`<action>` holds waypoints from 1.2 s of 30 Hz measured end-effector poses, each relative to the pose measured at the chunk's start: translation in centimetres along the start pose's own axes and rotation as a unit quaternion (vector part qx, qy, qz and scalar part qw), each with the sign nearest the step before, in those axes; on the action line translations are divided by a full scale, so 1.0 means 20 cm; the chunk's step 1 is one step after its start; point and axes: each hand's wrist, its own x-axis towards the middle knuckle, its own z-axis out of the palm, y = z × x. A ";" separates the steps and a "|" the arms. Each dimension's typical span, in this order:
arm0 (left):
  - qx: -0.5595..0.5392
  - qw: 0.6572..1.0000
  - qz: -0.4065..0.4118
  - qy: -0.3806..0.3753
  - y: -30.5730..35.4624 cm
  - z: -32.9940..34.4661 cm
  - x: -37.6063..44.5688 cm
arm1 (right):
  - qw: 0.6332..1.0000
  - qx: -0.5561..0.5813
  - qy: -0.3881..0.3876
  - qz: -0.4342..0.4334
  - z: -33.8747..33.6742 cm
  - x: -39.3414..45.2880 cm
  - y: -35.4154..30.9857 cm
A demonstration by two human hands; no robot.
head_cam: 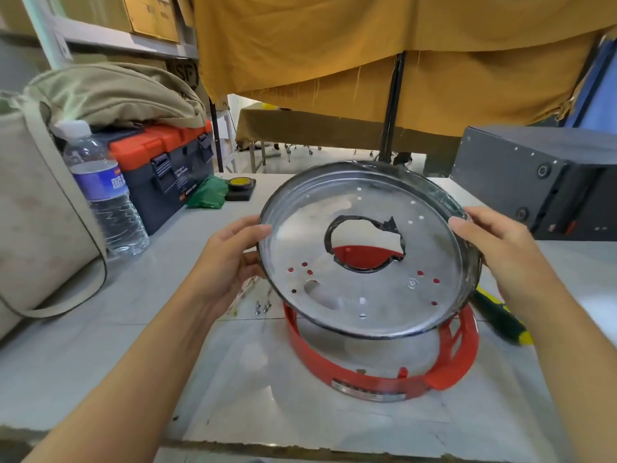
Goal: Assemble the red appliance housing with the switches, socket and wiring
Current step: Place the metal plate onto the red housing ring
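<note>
A round silver metal pan with a dark rim, a large central hole and several small holes is held tilted above the red plastic housing ring, which rests on the white table. My left hand grips the pan's left rim, thumb on the inside. On the right rim, my right hand grips the same way. The red ring shows through the pan's holes. Three small screws lie on the table beside the ring's left side. No switches, socket or wiring are clearly visible.
A yellow-and-black screwdriver lies right of the ring. A water bottle, an orange-lidded toolbox, a green cloth and a tape roll stand at back left. A dark metal box sits at back right. A beige bag fills the left.
</note>
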 end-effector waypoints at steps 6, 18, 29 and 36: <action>0.000 1.000 -0.015 0.027 0.02 0.02 0.03 | 0.989 -0.097 -0.073 0.081 -0.05 0.03 -0.03; -0.010 0.999 -0.041 -0.017 -0.03 0.00 0.04 | 0.977 -0.205 -0.022 0.063 -0.07 0.03 -0.02; 0.048 0.998 -0.039 0.007 -0.16 -0.06 -0.02 | 0.981 -0.159 -0.059 0.092 -0.09 -0.01 0.02; 0.071 0.996 -0.052 0.018 -0.19 -0.10 -0.03 | 0.982 -0.133 -0.105 0.089 -0.07 -0.03 0.06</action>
